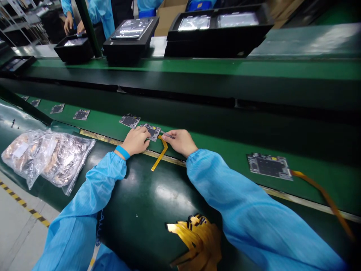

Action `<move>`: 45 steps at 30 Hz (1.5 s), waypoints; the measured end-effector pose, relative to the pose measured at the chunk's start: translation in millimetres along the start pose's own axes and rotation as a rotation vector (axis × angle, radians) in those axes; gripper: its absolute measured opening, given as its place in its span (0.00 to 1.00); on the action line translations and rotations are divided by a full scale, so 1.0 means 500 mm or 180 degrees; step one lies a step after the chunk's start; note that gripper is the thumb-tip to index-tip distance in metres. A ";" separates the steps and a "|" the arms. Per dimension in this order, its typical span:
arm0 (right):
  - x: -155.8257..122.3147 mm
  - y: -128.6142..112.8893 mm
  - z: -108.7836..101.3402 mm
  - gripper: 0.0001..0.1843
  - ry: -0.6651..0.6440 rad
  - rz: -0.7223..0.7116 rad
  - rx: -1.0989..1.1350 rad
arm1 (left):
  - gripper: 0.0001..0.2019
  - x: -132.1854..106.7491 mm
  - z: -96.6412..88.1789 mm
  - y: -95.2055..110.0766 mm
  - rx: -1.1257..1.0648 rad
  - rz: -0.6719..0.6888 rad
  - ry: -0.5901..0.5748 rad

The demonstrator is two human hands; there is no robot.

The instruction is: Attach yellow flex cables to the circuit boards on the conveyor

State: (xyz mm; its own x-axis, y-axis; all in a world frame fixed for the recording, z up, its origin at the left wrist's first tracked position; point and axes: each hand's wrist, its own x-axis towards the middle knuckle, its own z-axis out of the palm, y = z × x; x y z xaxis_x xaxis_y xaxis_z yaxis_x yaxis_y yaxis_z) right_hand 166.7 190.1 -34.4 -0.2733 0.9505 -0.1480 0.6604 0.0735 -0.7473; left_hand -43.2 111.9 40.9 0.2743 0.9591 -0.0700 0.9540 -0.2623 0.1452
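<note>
My left hand [135, 140], with a blue wrist strap [123, 152], grips the left side of a dark circuit board [153, 131] on the green belt. In my right hand [181, 141] is a thin grey tool, apparently tweezers [167, 134], its tip at the board's right edge. An orange flex cable [160, 157] runs from that edge down over the belt's border. Whether its end is seated in the board is too small to tell. Just left of my left hand lies a second circuit board [129, 120], apart from my fingers.
A pile of orange flex cables [199, 241] lies on the near bench. Clear bags [47, 156] of parts sit at left. Along the belt are several more boards, one at right with a flex cable [318, 184]. Black trays [217, 34] stand on the upper shelf; a co-worker's hands [69, 24] are behind.
</note>
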 end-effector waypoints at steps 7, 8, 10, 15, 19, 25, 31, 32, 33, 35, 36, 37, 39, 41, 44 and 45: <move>0.002 0.008 -0.014 0.15 -0.0149 0.0082 -0.0092 | 0.14 0.001 -0.005 0.012 0.0035 0.0054 -0.0070; 0.003 0.008 -0.017 0.15 -0.0172 0.0064 -0.0083 | 0.14 0.001 -0.005 0.014 0.0044 0.0061 -0.0075; 0.003 0.009 -0.022 0.14 -0.0195 0.0043 -0.0066 | 0.14 0.001 -0.005 0.019 0.0060 0.0070 -0.0096; 0.004 0.006 -0.033 0.13 -0.0214 0.0098 -0.0072 | 0.15 0.003 -0.002 0.032 0.0084 0.0102 -0.0135; 0.003 0.004 -0.041 0.14 -0.0218 0.0144 -0.0146 | 0.15 0.005 0.005 0.043 0.0098 0.0147 -0.0100; -0.001 0.012 -0.051 0.17 -0.0172 0.0054 -0.0204 | 0.16 0.005 0.013 0.062 0.0180 0.0212 -0.0106; -0.005 0.023 -0.058 0.15 -0.0148 0.0091 -0.0307 | 0.21 -0.001 0.016 0.092 0.0171 0.0195 -0.0189; -0.006 0.024 -0.059 0.15 -0.0131 0.0090 -0.0315 | 0.22 -0.002 0.018 0.099 0.0198 0.0168 -0.0181; -0.007 0.025 -0.060 0.14 -0.0117 0.0098 -0.0327 | 0.23 -0.004 0.022 0.107 0.0235 0.0133 -0.0162; -0.009 0.026 -0.062 0.13 -0.0103 0.0144 -0.0365 | 0.26 -0.006 0.030 0.124 0.0329 0.0057 -0.0111; -0.010 0.025 -0.063 0.12 -0.0104 0.0171 -0.0388 | 0.27 -0.007 0.036 0.132 0.0378 0.0019 -0.0091; -0.011 0.024 -0.064 0.11 -0.0110 0.0195 -0.0413 | 0.28 -0.007 0.041 0.139 0.0424 -0.0014 -0.0077; -0.014 0.020 -0.066 0.10 -0.0120 0.0229 -0.0482 | 0.29 -0.006 0.050 0.152 0.0491 -0.0055 -0.0067; -0.019 0.014 -0.070 0.09 -0.0123 0.0254 -0.0569 | 0.31 -0.005 0.056 0.162 0.0517 -0.0078 -0.0062; -0.030 0.007 -0.080 0.09 -0.0115 0.0245 -0.0757 | 0.32 -0.004 0.058 0.173 0.0519 -0.0099 -0.0074; -0.035 0.005 -0.085 0.10 -0.0096 0.0217 -0.0848 | 0.32 -0.003 0.058 0.176 0.0525 -0.0103 -0.0088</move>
State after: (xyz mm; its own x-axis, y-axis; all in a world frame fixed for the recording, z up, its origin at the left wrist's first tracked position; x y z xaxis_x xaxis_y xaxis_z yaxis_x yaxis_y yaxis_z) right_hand 202.9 186.6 -6.2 -0.2398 0.9469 -0.2143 0.8376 0.0902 -0.5387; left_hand 43.5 84.1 25.4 0.2443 0.9646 -0.0994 0.9687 -0.2475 -0.0212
